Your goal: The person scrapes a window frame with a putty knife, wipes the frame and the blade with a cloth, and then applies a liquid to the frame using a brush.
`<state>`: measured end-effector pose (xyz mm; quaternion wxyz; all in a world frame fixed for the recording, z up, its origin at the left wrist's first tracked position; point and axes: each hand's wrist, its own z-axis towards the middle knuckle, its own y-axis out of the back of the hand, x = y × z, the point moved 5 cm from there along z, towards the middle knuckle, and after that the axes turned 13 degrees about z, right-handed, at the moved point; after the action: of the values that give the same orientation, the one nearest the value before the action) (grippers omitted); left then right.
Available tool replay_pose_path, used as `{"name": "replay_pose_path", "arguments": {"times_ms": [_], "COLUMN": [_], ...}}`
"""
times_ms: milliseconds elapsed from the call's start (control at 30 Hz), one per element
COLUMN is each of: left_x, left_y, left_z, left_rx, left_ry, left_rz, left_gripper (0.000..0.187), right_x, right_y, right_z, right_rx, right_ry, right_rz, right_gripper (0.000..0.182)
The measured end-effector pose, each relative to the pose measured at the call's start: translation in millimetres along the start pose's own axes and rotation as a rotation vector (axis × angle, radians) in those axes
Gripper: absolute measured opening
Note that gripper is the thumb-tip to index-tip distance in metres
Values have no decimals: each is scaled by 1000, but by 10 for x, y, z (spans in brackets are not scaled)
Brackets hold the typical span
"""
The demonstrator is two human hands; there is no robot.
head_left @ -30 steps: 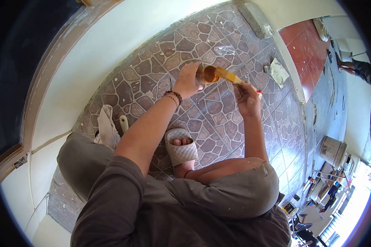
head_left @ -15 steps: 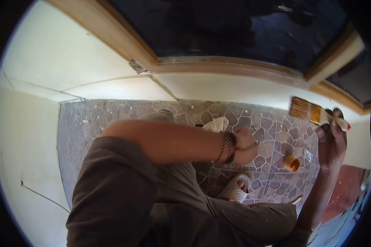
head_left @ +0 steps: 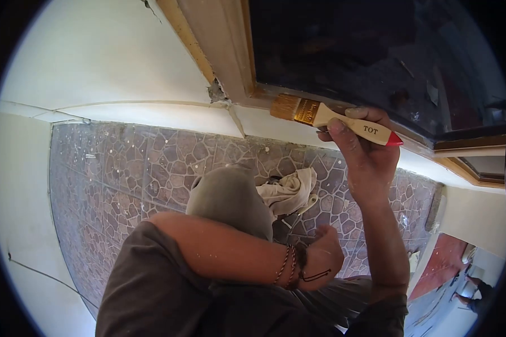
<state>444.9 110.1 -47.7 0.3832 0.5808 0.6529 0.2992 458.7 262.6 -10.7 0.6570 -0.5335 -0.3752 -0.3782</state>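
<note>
A paintbrush [head_left: 351,124] with a pale wooden handle, red tip and brown bristles is gripped in my right hand [head_left: 371,160]. Its bristles overlap the lower edge of the wooden window frame [head_left: 253,99] in this view. My left hand [head_left: 322,255], with braided bands at the wrist, hangs low over the stone-patterned floor, its fingers mostly turned away from view. Beyond my knee [head_left: 227,196], a crumpled beige cloth [head_left: 289,191] lies on the floor.
Dark window glass [head_left: 348,56] fills the upper right. A broken patch [head_left: 215,91] shows at the frame's lower left corner. White wall [head_left: 112,62] stands at left. At far right, another person's hands [head_left: 466,295] show near a red floor area [head_left: 441,264].
My right hand has brought the paintbrush left to the window frame. My view has shifted; the beige cloth shows more fully, and the small orange-brown pot is out of sight.
</note>
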Motion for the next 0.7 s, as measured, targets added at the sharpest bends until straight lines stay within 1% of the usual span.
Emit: {"name": "replay_pose_path", "arguments": {"times_ms": [67,100,167,267,400,467,600,700], "left_x": [-15,-4,17,55,53,45,83,103], "left_y": [-14,-26,-5,11,-25,-51,-16,39], "left_z": [-76,-95,-193,-272,-334,-318,-405,-509], "left_rx": [-76,-85,-75,-128,-175,-292,-300,-357], "left_ry": [-8,-8,-18,5,35,116,108,130], "left_rz": [5,0,-52,-56,-49,-121,-130,-87], "left_gripper": [33,33,39,39,36,38,35,33], "right_x": [-54,-86,-142,-211,-237,-248,-245,-211], "right_y": [-59,-93,-133,-146,-172,-174,-187,-181], "right_z": [46,77,135,199,252,271,270,250], "right_rx": [-18,-15,-43,-13,-2,-16,-22,-39], "right_ry": [61,55,40,5,12,22,9,10], "right_rz": [-79,-87,-30,-58,-65,-70,-95,-178], "right_gripper": [27,27,27,28,27,27,27,27]}}
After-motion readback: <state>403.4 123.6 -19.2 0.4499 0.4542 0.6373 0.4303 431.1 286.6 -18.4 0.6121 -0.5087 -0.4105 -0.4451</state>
